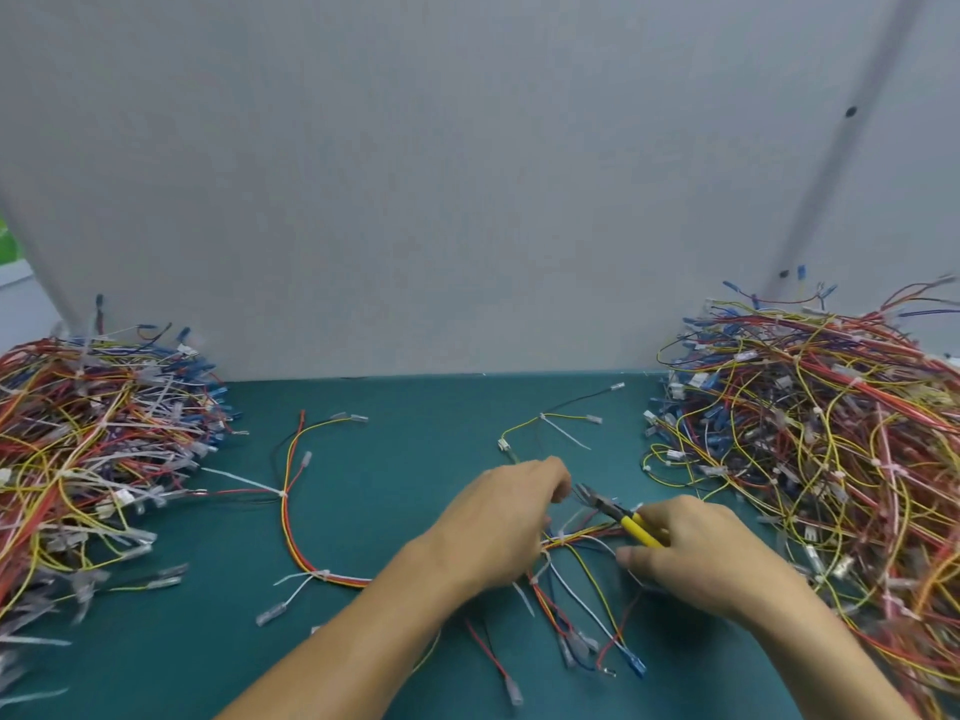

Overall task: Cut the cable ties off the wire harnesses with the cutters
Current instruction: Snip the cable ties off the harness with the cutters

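At six o'clock on the green mat [405,459], the wire harness [582,540] lies between both hands. The left hand [498,527] curls its fingers down onto the bundle and seems to pinch it, though the fingertips are hidden. The right hand [696,553] grips the yellow handles of the cutters [618,511]. Their blades look parted and point to ten o'clock, close to the left fingers. A white cable tie [558,536] sits tight on the wires just below. The likely danger is that the blades nick insulation or skin — everything is crowded there. One pile of harnesses [104,459] sits at nine o'clock, another pile [831,459] at three.
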`<action>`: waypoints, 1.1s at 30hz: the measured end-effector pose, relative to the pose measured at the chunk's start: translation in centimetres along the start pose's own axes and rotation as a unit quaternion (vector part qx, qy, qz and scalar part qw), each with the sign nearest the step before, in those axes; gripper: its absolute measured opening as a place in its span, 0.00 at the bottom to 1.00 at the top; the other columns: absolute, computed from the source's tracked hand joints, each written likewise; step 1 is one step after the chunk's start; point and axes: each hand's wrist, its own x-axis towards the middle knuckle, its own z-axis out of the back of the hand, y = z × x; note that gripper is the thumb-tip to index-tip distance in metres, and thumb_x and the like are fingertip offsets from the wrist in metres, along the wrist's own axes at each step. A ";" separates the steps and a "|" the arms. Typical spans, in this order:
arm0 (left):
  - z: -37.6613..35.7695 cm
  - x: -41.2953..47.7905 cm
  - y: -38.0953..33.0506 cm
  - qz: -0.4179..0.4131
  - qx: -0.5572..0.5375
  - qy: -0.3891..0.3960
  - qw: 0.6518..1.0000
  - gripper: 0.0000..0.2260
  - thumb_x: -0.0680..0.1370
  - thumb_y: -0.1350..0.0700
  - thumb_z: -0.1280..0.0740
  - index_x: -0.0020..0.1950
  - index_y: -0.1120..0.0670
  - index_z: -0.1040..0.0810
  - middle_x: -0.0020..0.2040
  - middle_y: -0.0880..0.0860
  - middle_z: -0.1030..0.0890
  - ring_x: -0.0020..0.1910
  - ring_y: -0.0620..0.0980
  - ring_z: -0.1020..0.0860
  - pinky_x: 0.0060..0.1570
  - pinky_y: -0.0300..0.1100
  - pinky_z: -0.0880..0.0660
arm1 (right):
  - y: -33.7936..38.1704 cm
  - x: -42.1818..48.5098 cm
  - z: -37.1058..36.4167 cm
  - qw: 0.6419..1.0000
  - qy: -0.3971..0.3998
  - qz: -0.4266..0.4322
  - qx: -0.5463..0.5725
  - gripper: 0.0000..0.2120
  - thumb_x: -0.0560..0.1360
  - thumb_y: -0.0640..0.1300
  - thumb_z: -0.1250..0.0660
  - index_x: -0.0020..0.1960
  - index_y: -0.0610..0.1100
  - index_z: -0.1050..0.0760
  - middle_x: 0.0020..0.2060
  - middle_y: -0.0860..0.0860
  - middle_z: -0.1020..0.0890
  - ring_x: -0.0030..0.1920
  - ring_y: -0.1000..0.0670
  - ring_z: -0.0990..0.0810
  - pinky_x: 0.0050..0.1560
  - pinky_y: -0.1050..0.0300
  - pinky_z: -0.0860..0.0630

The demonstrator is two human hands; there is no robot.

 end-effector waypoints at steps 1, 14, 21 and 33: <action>-0.1 -0.2 0.5 0.000 0.011 0.008 1.000 0.09 0.77 0.61 0.37 0.56 0.53 0.26 0.55 0.51 0.21 0.55 0.53 0.24 0.52 0.44 0.29 | 0.0 -0.1 -0.1 1.000 0.003 0.005 -0.003 0.14 0.73 0.58 0.34 0.41 0.46 0.27 0.39 0.50 0.23 0.44 0.48 0.24 0.40 0.56 0.30; 0.7 0.7 2.1 -0.026 0.052 -0.015 0.998 0.10 0.79 0.60 0.39 0.58 0.51 0.22 0.51 0.49 0.19 0.53 0.51 0.24 0.65 0.42 0.36 | -0.5 -2.3 -2.5 0.984 -0.112 0.016 -0.138 0.17 0.75 0.64 0.41 0.56 0.54 0.29 0.50 0.54 0.29 0.56 0.48 0.24 0.43 0.55 0.33; -0.8 2.0 0.8 -0.019 -0.021 0.061 0.998 0.13 0.75 0.48 0.31 0.57 0.53 0.20 0.52 0.52 0.18 0.53 0.51 0.23 0.53 0.44 0.27 | 0.0 -2.9 -2.6 0.983 -0.112 0.045 -0.139 0.12 0.75 0.57 0.43 0.54 0.53 0.28 0.52 0.54 0.28 0.57 0.49 0.24 0.49 0.55 0.28; -4.5 -0.3 2.0 0.107 -0.313 -0.124 0.936 0.04 0.74 0.59 0.30 0.42 0.51 0.18 0.35 0.48 0.17 0.32 0.45 0.23 0.39 0.38 0.25 | 0.9 -3.3 -2.8 0.980 -0.107 0.060 -0.158 0.11 0.74 0.55 0.42 0.53 0.52 0.29 0.51 0.54 0.30 0.56 0.48 0.25 0.45 0.55 0.31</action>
